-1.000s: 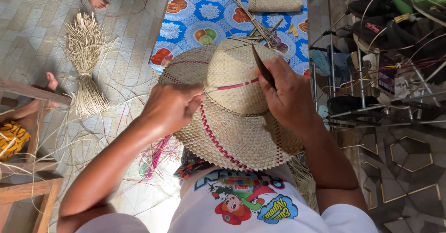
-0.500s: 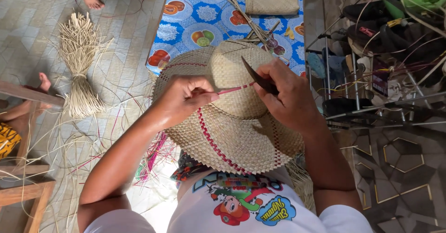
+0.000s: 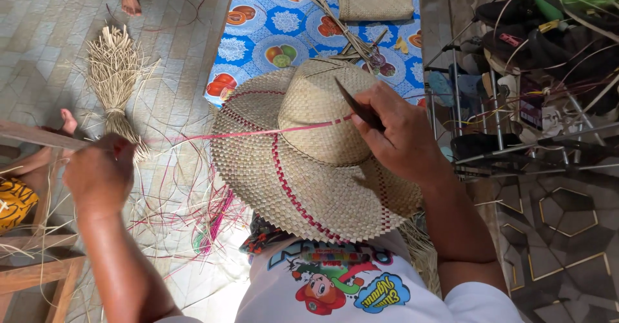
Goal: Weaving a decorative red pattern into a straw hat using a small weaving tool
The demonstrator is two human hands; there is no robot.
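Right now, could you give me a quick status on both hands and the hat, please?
Left hand pinching pink strip, drawn taut. Right hand holding dark tool on woven hat. Loose straw beneath.

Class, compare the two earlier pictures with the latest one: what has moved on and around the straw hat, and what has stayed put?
The left hand has swung away from the woven hat toward the left, drawing the pink strip out long and taut across the brim. The right hand stays on the crown, still gripping the dark pointed tool. The hat remains on the lap; the straw bundle lies unmoved.
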